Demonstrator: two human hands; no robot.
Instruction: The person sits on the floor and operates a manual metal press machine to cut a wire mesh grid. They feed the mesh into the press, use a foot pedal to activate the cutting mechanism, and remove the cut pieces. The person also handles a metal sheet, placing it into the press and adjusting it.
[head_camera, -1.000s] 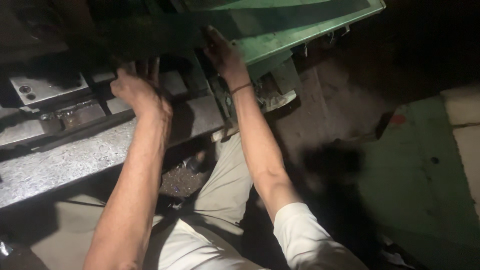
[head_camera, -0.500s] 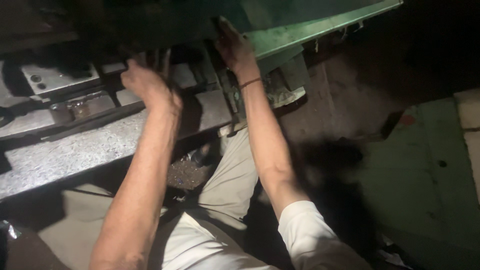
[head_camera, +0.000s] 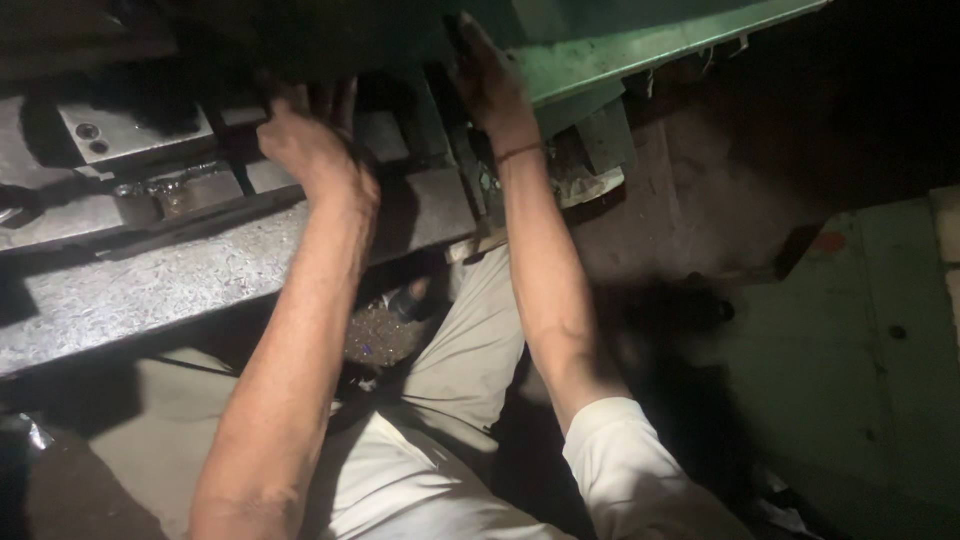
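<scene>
Green panel (head_camera: 640, 55): slanted over the top of the steel bed, lower edge jutting toward the right; seemed lower and further left in view than a second ago.
Right hand (head_camera: 485, 75): pressed flat against the panel's underside near its left end, fingers stretched up into shadow, not closed round anything; thin band at the wrist; sat higher under the panel than a second earlier.
Left hand (head_camera: 315, 145): reached left of the panel, over the bed, fingertips lost in the dark gap above; grip could not be told; barely shifted from a second ago.
Bed (head_camera: 150, 280): grey, speckled, below and left of the panel, with bolted blocks (head_camera: 130, 135) on top.
Swarf (head_camera: 380, 335): small heap below the bed's front edge, between pale trouser legs.
Floor (head_camera: 860, 340): greenish slab well right of the panel, mostly dark.
</scene>
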